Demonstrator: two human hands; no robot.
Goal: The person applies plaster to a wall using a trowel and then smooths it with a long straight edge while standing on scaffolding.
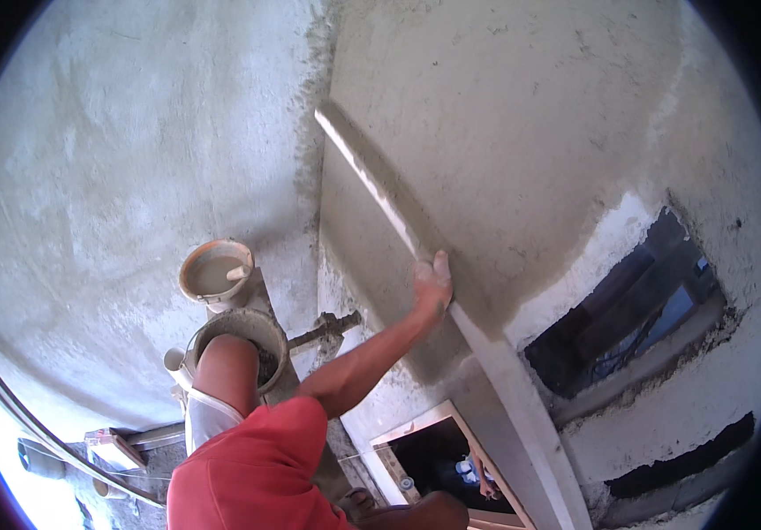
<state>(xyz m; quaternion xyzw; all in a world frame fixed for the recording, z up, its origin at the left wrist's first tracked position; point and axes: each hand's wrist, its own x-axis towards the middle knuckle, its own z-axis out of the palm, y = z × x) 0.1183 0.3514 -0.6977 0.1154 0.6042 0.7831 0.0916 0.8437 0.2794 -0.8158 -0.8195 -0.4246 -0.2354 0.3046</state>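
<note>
My left hand grips a long, pale straightedge near its middle, with the arm stretched out from a red sleeve. Slanting from the upper left to the lower right, the straightedge lies along the grey plastered wall. Its upper end is close to the corner with the left wall. Wet-looking plaster surrounds the hand. No right hand shows in the picture; the lower end of the straightedge runs to the bottom edge.
By my knee stand a mortar bucket and an orange-rimmed bucket of greyish liquid with a pale handle in it. A rough-edged opening cuts the wall at right. Through a framed opening below, another person is partly visible.
</note>
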